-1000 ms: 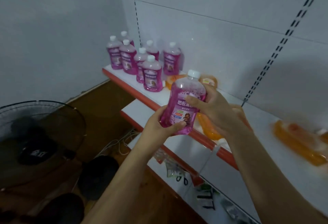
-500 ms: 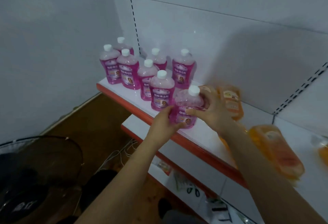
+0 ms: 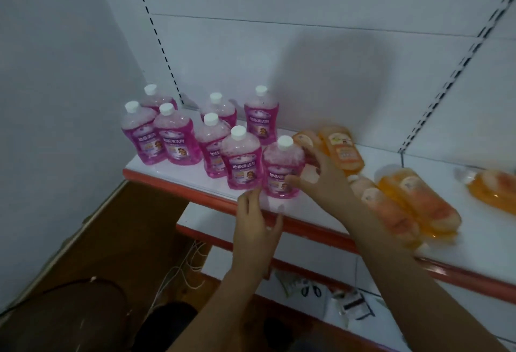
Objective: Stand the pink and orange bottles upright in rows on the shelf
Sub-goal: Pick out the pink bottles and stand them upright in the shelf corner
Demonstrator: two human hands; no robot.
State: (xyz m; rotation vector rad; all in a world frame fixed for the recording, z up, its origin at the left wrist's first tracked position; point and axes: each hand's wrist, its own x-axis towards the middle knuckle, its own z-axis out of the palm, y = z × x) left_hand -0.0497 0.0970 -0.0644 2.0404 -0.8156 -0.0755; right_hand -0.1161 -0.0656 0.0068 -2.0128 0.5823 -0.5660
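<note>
I count eight pink bottles (image 3: 178, 139) standing at ten o'clock on the white shelf (image 3: 321, 213). My left hand (image 3: 258, 228) hangs open; my right hand (image 3: 325, 181) grips the newest bottle (image 3: 282, 171). At three o'clock, the orange bottles (image 3: 413, 201) lie flat and need standing.

**Bare arms, bare hands at the shelf**

Two forearms enter from the near edge, both uncovered from the elbow region to the wrist; no sleeve cuff shows on either. The left hand (image 3: 258, 223) and the right hand (image 3: 321, 181) wear no gloves. Their wrists carry no watch, strap or bracelet, and their fingers bear no ring that can be made out. The fingernails look short and plain, though dim light and blur hide finer detail. Near the bottom edge a dark shape, perhaps clothing, cannot be identified.
</note>
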